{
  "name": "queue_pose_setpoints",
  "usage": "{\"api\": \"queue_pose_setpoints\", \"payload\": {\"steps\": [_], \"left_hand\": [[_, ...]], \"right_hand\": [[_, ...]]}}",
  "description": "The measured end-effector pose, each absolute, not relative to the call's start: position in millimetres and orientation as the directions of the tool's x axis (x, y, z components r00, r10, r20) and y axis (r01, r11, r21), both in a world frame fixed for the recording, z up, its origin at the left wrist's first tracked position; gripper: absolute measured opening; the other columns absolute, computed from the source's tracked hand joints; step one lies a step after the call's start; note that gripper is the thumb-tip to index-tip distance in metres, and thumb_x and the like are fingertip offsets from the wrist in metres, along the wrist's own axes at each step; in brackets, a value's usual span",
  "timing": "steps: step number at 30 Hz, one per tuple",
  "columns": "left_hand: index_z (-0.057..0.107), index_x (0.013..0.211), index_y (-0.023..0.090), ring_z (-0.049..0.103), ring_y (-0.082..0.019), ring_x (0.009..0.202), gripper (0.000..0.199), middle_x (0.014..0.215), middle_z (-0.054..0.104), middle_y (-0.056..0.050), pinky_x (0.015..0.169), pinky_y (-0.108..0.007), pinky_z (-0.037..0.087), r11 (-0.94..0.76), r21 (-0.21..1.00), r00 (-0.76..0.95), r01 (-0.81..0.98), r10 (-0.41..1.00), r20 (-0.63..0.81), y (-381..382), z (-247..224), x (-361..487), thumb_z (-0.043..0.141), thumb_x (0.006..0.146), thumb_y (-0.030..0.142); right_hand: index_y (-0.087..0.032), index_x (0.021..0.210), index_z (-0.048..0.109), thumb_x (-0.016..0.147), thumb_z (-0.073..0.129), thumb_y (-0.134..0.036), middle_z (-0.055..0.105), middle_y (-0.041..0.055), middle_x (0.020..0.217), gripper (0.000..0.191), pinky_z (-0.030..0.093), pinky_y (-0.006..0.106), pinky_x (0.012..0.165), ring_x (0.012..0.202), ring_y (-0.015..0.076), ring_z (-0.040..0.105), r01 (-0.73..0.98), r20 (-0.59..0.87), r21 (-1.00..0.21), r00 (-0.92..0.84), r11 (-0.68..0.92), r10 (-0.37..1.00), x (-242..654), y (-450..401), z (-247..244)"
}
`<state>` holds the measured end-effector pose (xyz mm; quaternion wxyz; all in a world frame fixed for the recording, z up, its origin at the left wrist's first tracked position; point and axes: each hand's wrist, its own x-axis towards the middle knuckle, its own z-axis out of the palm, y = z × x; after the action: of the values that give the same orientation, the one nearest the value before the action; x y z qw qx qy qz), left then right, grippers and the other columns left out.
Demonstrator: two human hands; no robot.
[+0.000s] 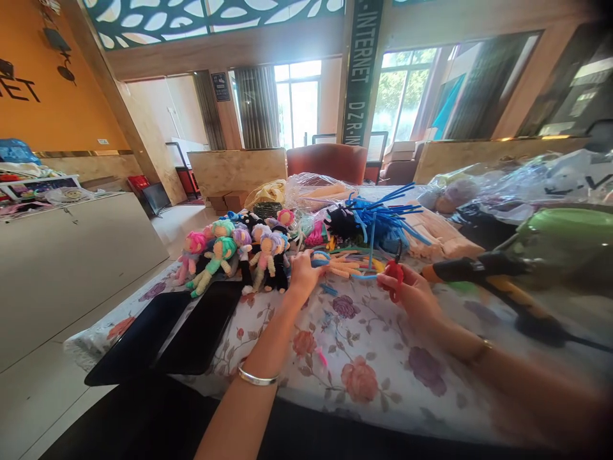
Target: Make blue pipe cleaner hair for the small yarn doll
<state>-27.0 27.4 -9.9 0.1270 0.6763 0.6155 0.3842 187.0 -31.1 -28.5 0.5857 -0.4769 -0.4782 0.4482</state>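
My left hand (305, 276) is closed on a small blue and peach pipe-cleaner piece (320, 258) near the table's middle; the fingers partly hide it. Peach pipe-cleaner lengths (345, 263) lie just right of it. In my right hand (416, 297) is a pair of red-handled scissors (396, 282), pointing up and away from me. A blue strand (366, 277) stretches across the gap towards the scissors; whether the blades touch it is unclear. Beside my left hand sit several fuzzy pipe-cleaner dolls (223, 250) with pink, green and lilac hair.
Two black flat panels (201, 329) lie at the front left of the flowered tablecloth (330, 364). Blue pipe cleaners (383, 220) are heaped behind my hands. A black and orange glue gun (502, 281) is close to my right hand. Clear plastic bags (531, 182) fill the back right.
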Motion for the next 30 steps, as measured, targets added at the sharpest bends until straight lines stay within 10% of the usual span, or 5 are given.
{"api": "queue_pose_setpoints", "payload": {"steps": [14, 30], "left_hand": [[0.066, 0.091, 0.022, 0.058, -0.020, 0.096, 0.041, 0.099, 0.063, -0.004, 0.084, -0.032, 0.047, -0.561, 0.674, -0.069, 0.481, 0.742, 0.667, 10.9, 11.5, -22.9, 0.077, 0.054, 0.009], [0.064, 0.100, 0.014, 0.058, -0.026, 0.102, 0.054, 0.101, 0.062, -0.011, 0.093, -0.037, 0.043, -0.234, 0.768, -0.221, 0.596, 0.872, 0.437, 28.8, -13.6, -26.9, 0.084, 0.051, 0.021]], "right_hand": [[-0.021, 0.084, 0.059, 0.063, 0.076, -0.048, 0.063, 0.0025, 0.079, 0.038, 0.040, 0.024, 0.051, 0.068, 0.0163, 0.059, -0.019, 0.177, -0.984, 0.110, 0.180, 0.978, 194.3, -24.8, -42.4], [-0.020, 0.079, 0.057, 0.057, 0.079, -0.045, 0.061, 0.0013, 0.065, 0.040, 0.039, 0.026, 0.049, 0.059, 0.0153, 0.056, -0.089, 0.072, -0.993, 0.122, 0.083, 0.990, 185.9, -31.6, -25.9]]}}
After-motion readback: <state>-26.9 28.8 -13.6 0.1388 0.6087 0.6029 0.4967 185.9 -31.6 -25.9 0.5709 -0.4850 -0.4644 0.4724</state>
